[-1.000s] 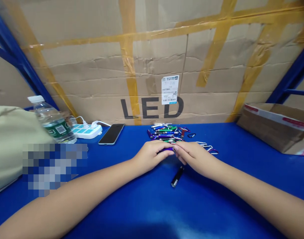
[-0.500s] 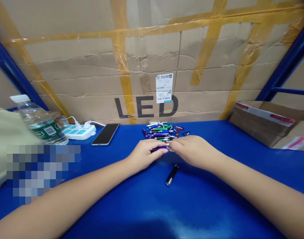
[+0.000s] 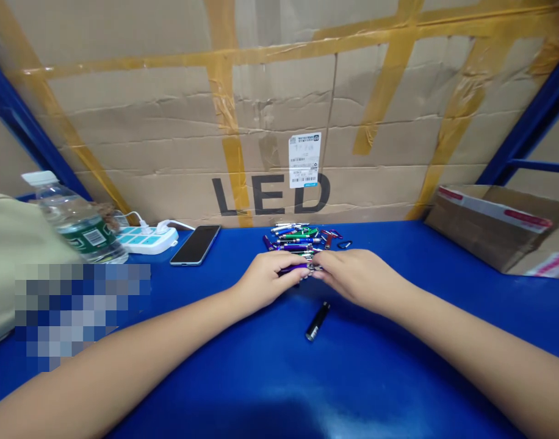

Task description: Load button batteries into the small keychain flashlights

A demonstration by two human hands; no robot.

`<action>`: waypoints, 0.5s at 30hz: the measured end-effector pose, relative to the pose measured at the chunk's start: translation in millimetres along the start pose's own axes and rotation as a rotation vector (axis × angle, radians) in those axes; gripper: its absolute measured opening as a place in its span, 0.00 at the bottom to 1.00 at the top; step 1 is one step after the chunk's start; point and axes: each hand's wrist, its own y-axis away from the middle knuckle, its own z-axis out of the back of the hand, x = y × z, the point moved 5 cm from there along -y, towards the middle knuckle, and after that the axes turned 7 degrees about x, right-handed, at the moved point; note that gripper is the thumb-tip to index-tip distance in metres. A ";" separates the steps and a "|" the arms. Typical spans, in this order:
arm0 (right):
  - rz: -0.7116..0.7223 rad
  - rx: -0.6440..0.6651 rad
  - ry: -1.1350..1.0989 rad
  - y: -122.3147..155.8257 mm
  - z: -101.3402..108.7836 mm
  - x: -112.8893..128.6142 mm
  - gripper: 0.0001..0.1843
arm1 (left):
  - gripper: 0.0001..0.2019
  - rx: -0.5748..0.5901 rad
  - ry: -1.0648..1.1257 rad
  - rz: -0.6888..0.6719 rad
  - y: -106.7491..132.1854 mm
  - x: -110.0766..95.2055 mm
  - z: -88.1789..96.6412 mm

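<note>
My left hand (image 3: 263,279) is closed around a small purple keychain flashlight (image 3: 295,267), its body lying sideways between thumb and fingers. At its silver end, the fingertips of my right hand (image 3: 355,275) are pinched on a small metal clasp (image 3: 313,268); the fingers partly hide it. Just behind both hands lies a pile of keychain flashlights (image 3: 298,239) in purple, blue, green and silver. Nearer to me, a black flashlight (image 3: 317,322) rests alone on the blue table.
A phone (image 3: 196,245), a white power strip (image 3: 149,241) with plugs and a water bottle (image 3: 85,222) stand at the left. An open carton (image 3: 490,225) sits at the right. Behind the blue table (image 3: 279,378) rises a large taped cardboard box (image 3: 169,146).
My right fingertips have shifted slightly at the flashlight's silver end, and more of the metal clasp shows. The view has moved a little. The purple flashlight stays in my left hand.
</note>
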 end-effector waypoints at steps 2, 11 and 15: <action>0.082 0.007 0.086 0.6 -0.4 0.5 0.10 | 0.10 0.007 0.052 0.019 0.8 1.1 -2.4; 0.209 -0.139 0.257 3.1 6.6 0.4 0.15 | 0.12 0.090 0.419 0.217 -0.2 3.8 -10.0; 0.149 -0.056 0.098 1.9 1.6 -0.4 0.11 | 0.12 0.101 0.388 0.174 0.0 3.4 -9.2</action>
